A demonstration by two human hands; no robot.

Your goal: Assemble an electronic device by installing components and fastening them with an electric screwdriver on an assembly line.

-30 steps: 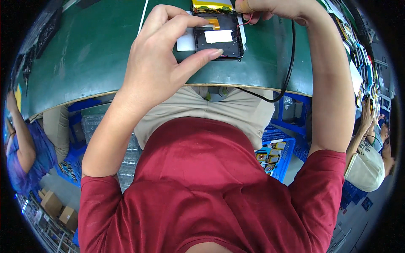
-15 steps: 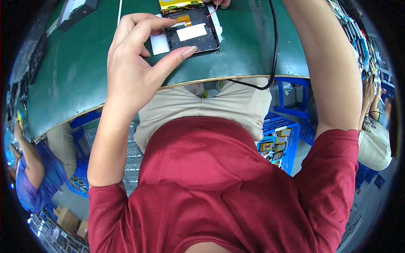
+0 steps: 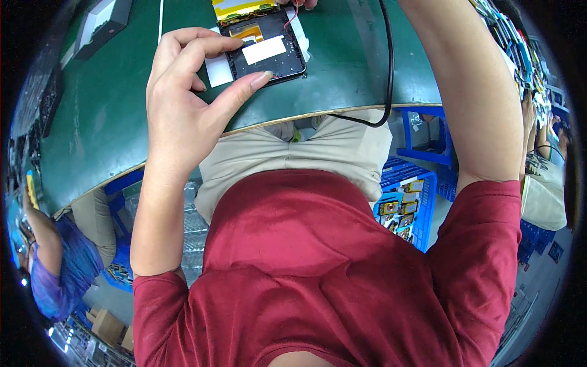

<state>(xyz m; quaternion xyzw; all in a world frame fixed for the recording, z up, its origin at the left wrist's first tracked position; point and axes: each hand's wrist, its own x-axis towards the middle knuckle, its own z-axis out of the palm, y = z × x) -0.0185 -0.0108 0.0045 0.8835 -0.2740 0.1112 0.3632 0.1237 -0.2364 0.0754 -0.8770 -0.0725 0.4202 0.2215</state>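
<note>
A flat black device housing (image 3: 278, 68) with a white label (image 3: 264, 50) and an orange flex cable (image 3: 246, 33) lies on the green tabletop. Along its far side is a silver and yellow battery-like part (image 3: 241, 7). My left hand (image 3: 183, 98) is open over the housing's left side: the index fingertip rests by the flex cable and the thumb by the near edge. At the top of the picture, only curled fingertips of my right hand (image 3: 306, 3) show. A thin red wire (image 3: 293, 17) runs from the housing up to them; what they hold is cut off.
White sheets (image 3: 219, 72) stick out under the housing. A black cable (image 3: 389, 61) hangs over the table edge on the right. A dark tray (image 3: 101, 30) sits far left. Below right, a blue crate (image 3: 423, 208) contains several small devices. Co-workers (image 3: 64, 263) sit on both sides.
The whole view has shifted slightly, so table and device appear farther left. My left index fingertip has slid a little nearer, below the flex cable. My right hand stays at the top edge.
</note>
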